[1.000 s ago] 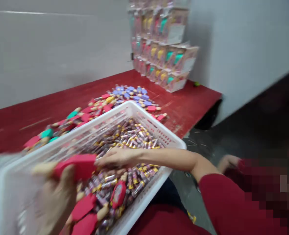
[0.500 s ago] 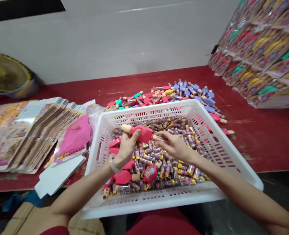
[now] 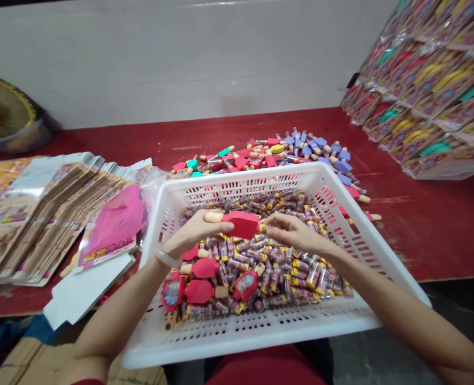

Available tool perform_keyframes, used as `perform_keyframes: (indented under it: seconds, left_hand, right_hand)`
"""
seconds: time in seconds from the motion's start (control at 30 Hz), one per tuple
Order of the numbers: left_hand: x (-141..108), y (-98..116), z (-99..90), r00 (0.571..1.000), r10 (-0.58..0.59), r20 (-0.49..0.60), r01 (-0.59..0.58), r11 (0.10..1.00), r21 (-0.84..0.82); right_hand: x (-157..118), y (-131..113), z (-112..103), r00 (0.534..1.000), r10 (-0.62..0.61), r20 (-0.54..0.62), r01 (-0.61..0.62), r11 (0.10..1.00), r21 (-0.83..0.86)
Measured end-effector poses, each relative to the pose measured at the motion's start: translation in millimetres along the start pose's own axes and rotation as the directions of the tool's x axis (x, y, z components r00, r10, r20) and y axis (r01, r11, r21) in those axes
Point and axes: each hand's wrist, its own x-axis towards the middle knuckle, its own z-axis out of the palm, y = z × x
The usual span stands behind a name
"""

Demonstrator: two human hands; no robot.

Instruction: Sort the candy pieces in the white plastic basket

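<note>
My left hand grips a red popsicle-shaped toy near its tan end, thumb along the lower side. My right hand is closed in a pinch at the toy's other end, on a small yellow-ended tube; most of that tube is hidden by the fingers. Both hands are above a white plastic basket. Inside lie many clear tubes with yellow ends and dark contents. Several red toys, among them one with a picture on its face, rest at the basket's left front.
Behind the basket, a pile of red, green and purple toys lies on the red table. To the left are stacked printed packages, a pink plastic piece and white card. Packed toys rise at the right.
The red toy and my left hand have moved slightly right and down. My left hand has turned, its back now more upward. My right hand stays at the toy's end.
</note>
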Motion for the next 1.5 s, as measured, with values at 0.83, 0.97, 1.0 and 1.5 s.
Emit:
perform_keyframes:
  seconds: [0.83, 0.97, 1.0, 1.5]
  left_hand:
    - [11.2, -27.1, 18.1, 0.922, 0.025, 0.386, -0.24, 0.819, 0.521]
    - [14.5, -39.2, 31.0, 0.887, 0.253, 0.385, -0.454, 0.621, 0.639]
    - [15.8, -41.3, 34.1, 0.864, 0.312, 0.395, -0.503, 0.532, 0.681]
    - [29.7, -67.4, -42.6, 0.952, -0.133, -0.277, 0.303, 0.248, 0.92]
  right_hand:
    - [-9.0, 11.7, 8.0, 0.989, -0.114, 0.095, 0.147, 0.813, -0.563]
    - [-25.6, 17.1, 14.0, 0.992, 0.002, 0.129, 0.05, 0.915, -0.4]
    - [-26.6, 19.9, 13.5, 0.98, 0.102, 0.169, -0.059, 0.968, -0.242]
    - [143.3, -32.9, -45.8, 0.899, 0.259, -0.354, -0.358, 0.9, -0.25]
